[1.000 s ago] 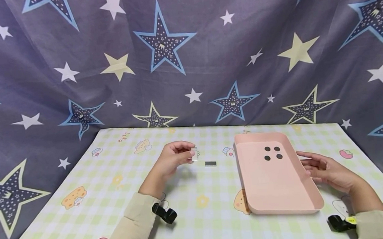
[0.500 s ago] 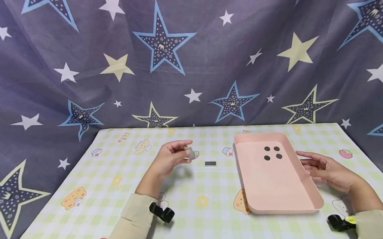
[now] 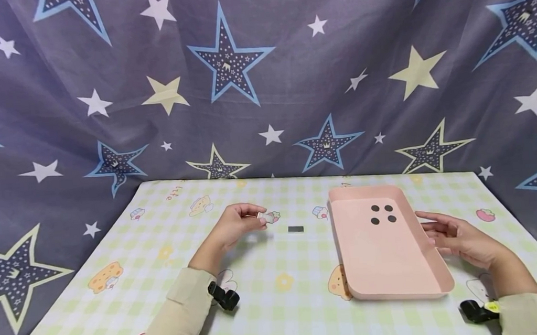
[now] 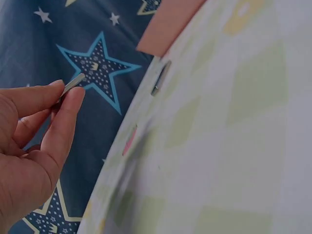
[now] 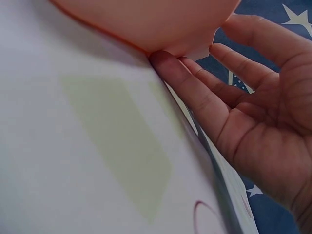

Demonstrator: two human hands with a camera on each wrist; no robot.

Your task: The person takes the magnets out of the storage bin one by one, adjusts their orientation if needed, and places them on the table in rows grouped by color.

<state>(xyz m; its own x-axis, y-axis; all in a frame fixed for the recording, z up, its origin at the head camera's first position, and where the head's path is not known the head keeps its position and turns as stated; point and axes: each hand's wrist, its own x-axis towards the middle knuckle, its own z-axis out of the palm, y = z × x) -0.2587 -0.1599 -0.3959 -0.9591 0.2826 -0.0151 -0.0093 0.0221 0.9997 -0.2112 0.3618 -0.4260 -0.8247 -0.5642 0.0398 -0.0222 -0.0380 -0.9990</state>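
Observation:
My left hand (image 3: 234,227) pinches a small, thin, flat rectangular piece (image 3: 266,218) with a pale silvery face, held above the table. In the left wrist view that piece (image 4: 73,84) shows edge-on between thumb and fingertips. Just right of the hand, a similar small rectangular piece (image 3: 295,229) with a dark top and light rim lies on the cloth. My right hand (image 3: 463,239) touches the right wall of a pink tray (image 3: 390,268), its fingers loosely extended. The right wrist view has the thumb (image 5: 170,68) against the tray's lower edge.
Several dark round discs (image 3: 375,209) are grouped on the tray floor toward its far end. A checked, cartoon-printed cloth (image 3: 260,305) covers the table. Behind its far edge hangs a dark star-patterned curtain (image 3: 267,25).
My left hand has drawn slightly left, turning the small piece from upright to a flatter tilt between the fingers. The right hand, the tray and the piece on the cloth stay put.

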